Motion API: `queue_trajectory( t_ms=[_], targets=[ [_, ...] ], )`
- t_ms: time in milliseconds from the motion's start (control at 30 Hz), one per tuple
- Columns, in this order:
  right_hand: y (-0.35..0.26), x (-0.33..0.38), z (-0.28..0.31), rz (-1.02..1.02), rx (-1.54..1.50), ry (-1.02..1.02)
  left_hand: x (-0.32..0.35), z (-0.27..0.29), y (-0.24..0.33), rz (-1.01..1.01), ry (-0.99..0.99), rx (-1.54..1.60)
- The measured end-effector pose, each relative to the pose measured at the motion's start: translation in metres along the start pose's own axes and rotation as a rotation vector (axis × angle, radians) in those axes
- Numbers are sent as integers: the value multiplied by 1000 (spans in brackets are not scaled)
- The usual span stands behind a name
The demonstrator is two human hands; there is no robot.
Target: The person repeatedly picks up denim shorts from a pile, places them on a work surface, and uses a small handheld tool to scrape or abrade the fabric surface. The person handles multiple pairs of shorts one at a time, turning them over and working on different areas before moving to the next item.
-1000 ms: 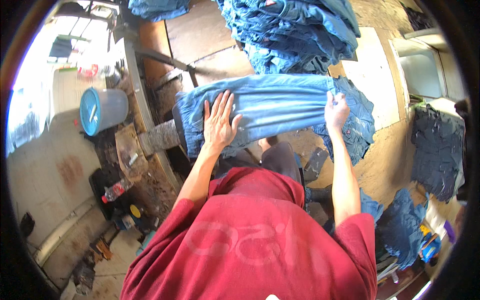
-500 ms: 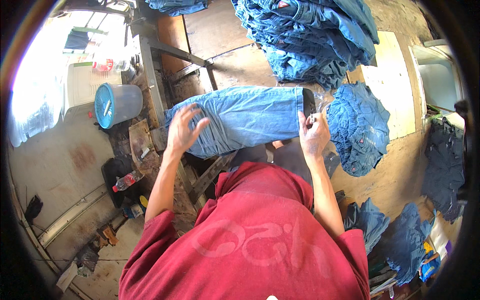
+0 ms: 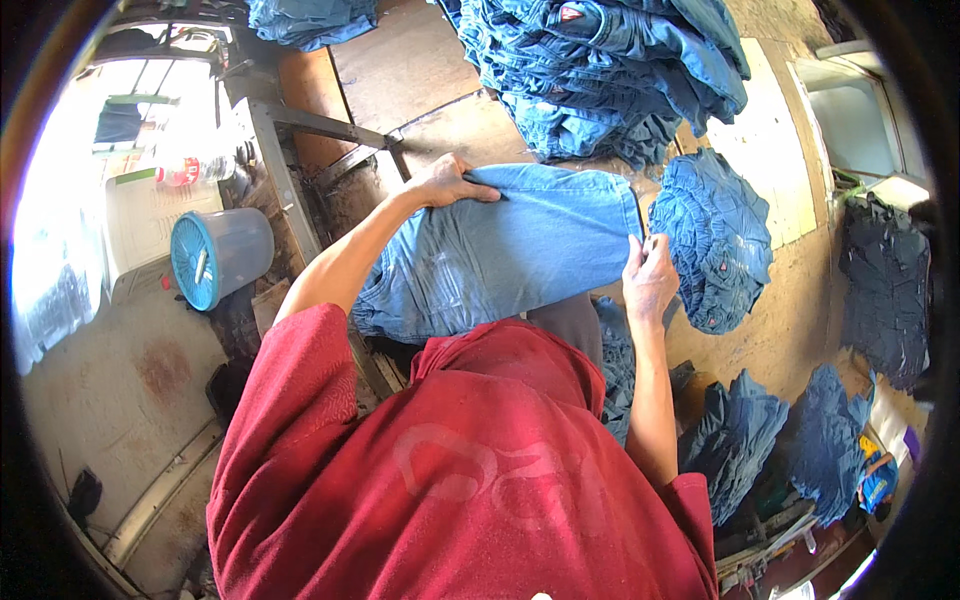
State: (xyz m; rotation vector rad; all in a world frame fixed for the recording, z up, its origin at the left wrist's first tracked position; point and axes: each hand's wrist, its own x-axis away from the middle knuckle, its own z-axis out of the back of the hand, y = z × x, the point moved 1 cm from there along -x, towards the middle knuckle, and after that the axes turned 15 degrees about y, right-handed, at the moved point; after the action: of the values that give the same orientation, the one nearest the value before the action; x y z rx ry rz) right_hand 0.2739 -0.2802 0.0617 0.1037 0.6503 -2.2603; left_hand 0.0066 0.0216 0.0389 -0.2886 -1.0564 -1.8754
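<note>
A pair of light blue jeans [image 3: 520,250] lies stretched across in front of me, a leg with its hem toward the right and bunched folds toward the left. My left hand [image 3: 447,183] grips the far edge of the leg, thumb on top and fingers curled under. At the hem's near corner, my right hand [image 3: 650,275] is closed on the cloth. Whether that hand also holds something small is hidden by its fingers. What supports the jeans is mostly covered by them.
A tall pile of blue jeans [image 3: 600,75] stands at the far side. Right of the hem lies a bundled denim heap [image 3: 712,240]. At left are a clear bucket with a blue lid [image 3: 195,262] and a metal frame [image 3: 275,170]. Dark garments [image 3: 885,290] lie far right.
My left hand went from open over the jeans to gripping their far edge, moving right and away. My right hand moved slightly right and nearer; the hem now slants.
</note>
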Motion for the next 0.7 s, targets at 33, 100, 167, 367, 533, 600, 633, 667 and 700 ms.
queue_trajectory(
  t_ms=[33,100,167,367,533,600,633,667,700],
  targets=[
    [-2,-4,2,-23,-6,-9,4,-5,5,-32,32,-22],
    [-12,-13,11,-81,-53,43,9,-10,11,-157,195,-7],
    [-30,-17,23,-99,49,119,14,-14,9,-207,167,38],
    [-131,20,21,-28,-345,-286,-4,-1,0,41,-238,-176],
    [-179,43,-14,301,-262,-188,-8,-8,0,-600,154,445],
    [-185,45,-22,292,-237,-148,-6,-16,-9,-415,81,389],
    [-188,44,-24,283,-226,-122,-5,-19,-14,-258,-1,317],
    [-190,44,-26,284,-192,-104,-4,-20,-16,-280,30,393],
    [-193,43,-29,290,-180,-102,-4,-21,-18,-284,38,354]
  ],
)
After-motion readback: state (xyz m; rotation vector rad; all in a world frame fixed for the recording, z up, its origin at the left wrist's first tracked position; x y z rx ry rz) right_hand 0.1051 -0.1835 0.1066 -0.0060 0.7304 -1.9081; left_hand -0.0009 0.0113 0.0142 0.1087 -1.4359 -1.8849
